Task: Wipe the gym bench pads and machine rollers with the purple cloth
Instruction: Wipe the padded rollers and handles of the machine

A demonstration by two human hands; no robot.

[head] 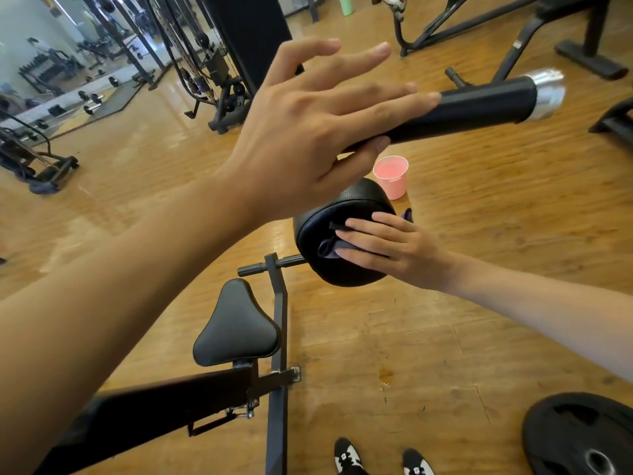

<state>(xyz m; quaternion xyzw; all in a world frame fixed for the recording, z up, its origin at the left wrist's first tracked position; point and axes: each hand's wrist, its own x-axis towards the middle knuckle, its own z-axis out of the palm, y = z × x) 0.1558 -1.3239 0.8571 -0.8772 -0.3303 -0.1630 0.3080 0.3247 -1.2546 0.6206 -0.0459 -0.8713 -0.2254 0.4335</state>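
Wiping is underway on the roller [342, 272] end: right hand [394, 250] is pressing cloth [325, 249] flat-fingered, while left hand [308, 132], fingers spread, is steadying the bar [479, 108]. Next move is probably calling for sweeping round its side.

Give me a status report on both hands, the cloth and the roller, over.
Left hand open, spread over black bar. Right hand flat, pressing purple cloth on roller end face. Pink cup on floor beyond, not blocking.
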